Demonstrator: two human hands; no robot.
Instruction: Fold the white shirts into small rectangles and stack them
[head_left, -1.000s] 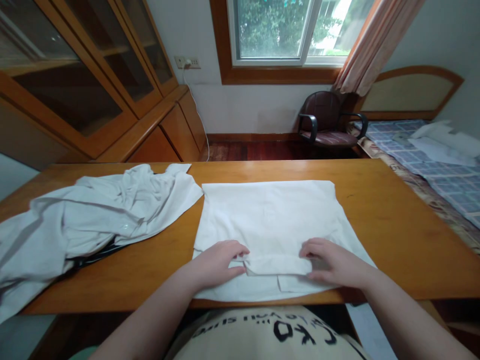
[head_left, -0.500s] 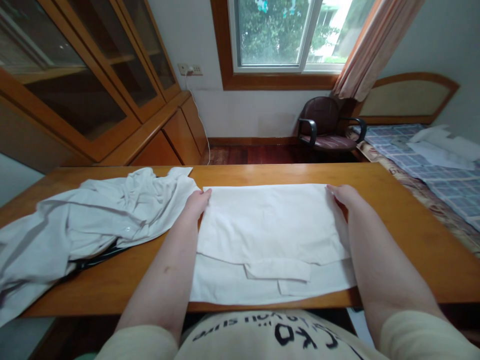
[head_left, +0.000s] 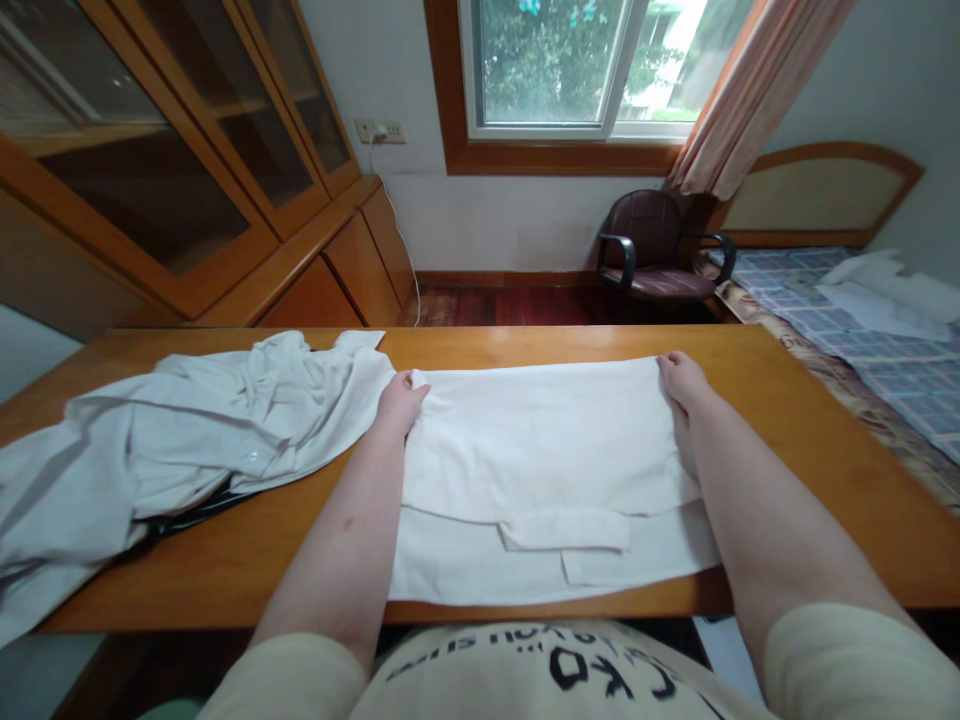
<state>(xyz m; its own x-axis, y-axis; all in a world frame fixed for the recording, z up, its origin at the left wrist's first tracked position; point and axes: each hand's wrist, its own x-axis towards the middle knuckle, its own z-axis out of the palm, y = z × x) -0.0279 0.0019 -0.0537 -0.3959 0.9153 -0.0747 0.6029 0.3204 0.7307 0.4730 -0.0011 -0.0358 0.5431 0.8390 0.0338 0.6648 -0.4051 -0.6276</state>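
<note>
A white garment (head_left: 540,450) lies flat and partly folded on the wooden table (head_left: 787,440) in front of me, its collar toward the near edge. My left hand (head_left: 400,400) pinches the garment's far left corner, fingers closed on the cloth. At the far right corner my right hand (head_left: 679,378) grips the fabric the same way. Both arms stretch along the garment's two sides.
A crumpled pile of white clothes (head_left: 172,440) covers the table's left part, with something dark under it. Wooden glass-door cabinets (head_left: 165,170) stand at left. Beyond the table are a dark armchair (head_left: 652,250), a window, a curtain and a bed (head_left: 870,320) at right.
Both hands left the collar at the near edge and reached to the garment's far corners, where they now grip the cloth. The far edge has lifted slightly.
</note>
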